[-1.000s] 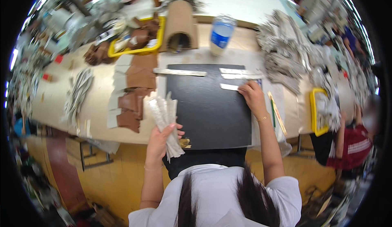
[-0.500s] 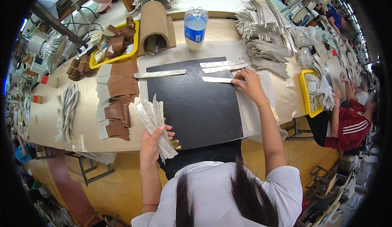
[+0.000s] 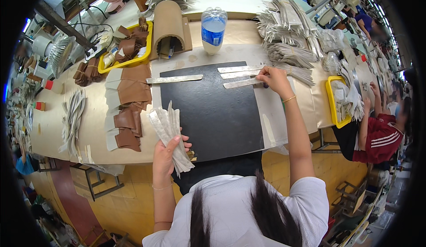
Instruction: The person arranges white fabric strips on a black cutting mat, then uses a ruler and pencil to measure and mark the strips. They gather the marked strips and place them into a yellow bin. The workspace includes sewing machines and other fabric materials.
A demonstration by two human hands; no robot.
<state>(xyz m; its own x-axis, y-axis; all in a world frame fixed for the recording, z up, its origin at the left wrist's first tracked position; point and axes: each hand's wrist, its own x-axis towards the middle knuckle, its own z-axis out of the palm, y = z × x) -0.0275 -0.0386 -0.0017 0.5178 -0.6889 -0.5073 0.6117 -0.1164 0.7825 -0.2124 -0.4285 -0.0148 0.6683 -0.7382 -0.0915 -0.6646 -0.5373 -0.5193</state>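
Note:
My left hand (image 3: 167,153) is closed round a fanned bundle of pale grey-white strips (image 3: 164,126), held over the near left edge of a black mat (image 3: 213,122). At the mat's far right, my right hand (image 3: 276,80) pinches the right end of a single pale strip (image 3: 239,83), which lies slanted with its left end on the mat. Just beyond it, two similar strips (image 3: 235,74) rest close together, their right ends partly behind the hand. Another strip (image 3: 177,79) lies across the mat's far left edge.
Brown and grey leather pieces (image 3: 128,125) are stacked left of the mat. Behind it stand a plastic bottle (image 3: 214,31) and a brown arched form (image 3: 167,25). Bundled strips (image 3: 288,22) pile up at the far right. Yellow trays (image 3: 148,58) flank the table; a co-worker in red (image 3: 379,138) sits at right.
My right hand has moved slightly right and away from me, and the strip under it has turned, its right end now higher. My left hand stays nearly still with the bundle.

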